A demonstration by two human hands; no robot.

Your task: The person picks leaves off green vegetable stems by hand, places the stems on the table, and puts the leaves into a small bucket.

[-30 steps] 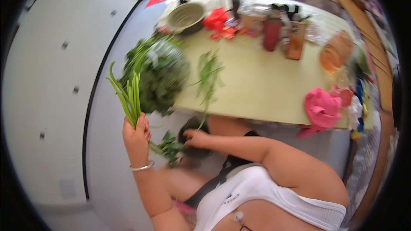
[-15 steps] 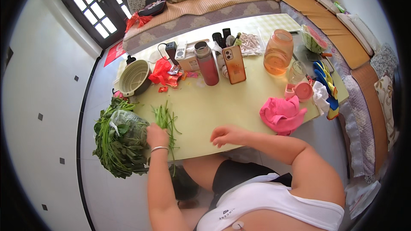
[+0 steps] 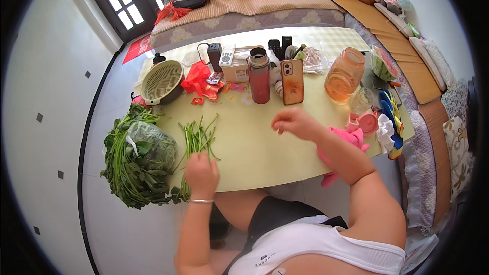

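Observation:
My left hand (image 3: 201, 173) is closed at the table's near edge, its curled fingers over the lower part of a small bunch of green vegetable stems (image 3: 197, 135). The fingertips are partly hidden. Left of it lies a large heap of leafy greens (image 3: 127, 173), partly in a clear plastic bag (image 3: 158, 147). My right hand (image 3: 295, 123) hovers over the middle of the table, in front of an orange phone (image 3: 292, 84). Its fingers are bent with the tips close together; anything between them is too small to see. A pink cloth (image 3: 328, 178) lies partly behind my right forearm.
A colander (image 3: 163, 82) stands at the left beside a red plastic bag (image 3: 196, 77). A dark red bottle (image 3: 260, 79) stands upright left of the phone. At the right are an orange-tinted jar (image 3: 345, 74), a pink lid (image 3: 368, 123), gloves (image 3: 392, 117) and cut watermelon (image 3: 383, 63).
My right hand has risen away from the table's near edge toward the phone, its forearm now crossing in front of the pink cloth. My left hand stays at the stems. The view has shifted slightly.

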